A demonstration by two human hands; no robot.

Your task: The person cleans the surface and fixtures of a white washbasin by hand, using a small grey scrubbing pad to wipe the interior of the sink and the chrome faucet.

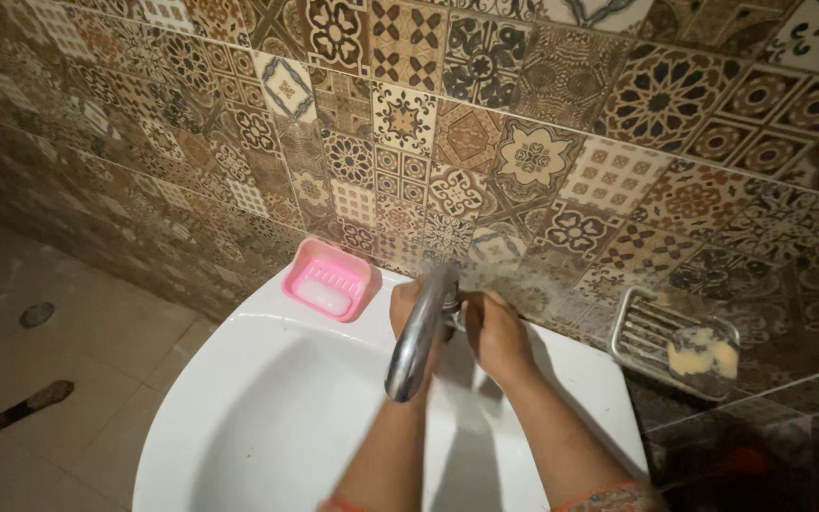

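Observation:
A chrome tap (416,337) juts out over a white wash basin (267,398) set against a patterned tile wall. My left hand (404,305) is behind the tap's spout on its left side, mostly hidden by it. My right hand (497,332) is closed around the tap's base or handle on the right side. What exactly each hand grips at the base is blurred and covered by the spout.
A pink soap dish (328,278) with a white bar sits on the basin's back left rim. A metal wire soap rack (675,339) with yellowish soap hangs on the wall at right. A floor drain (36,314) and a dark stick (13,413) lie at left.

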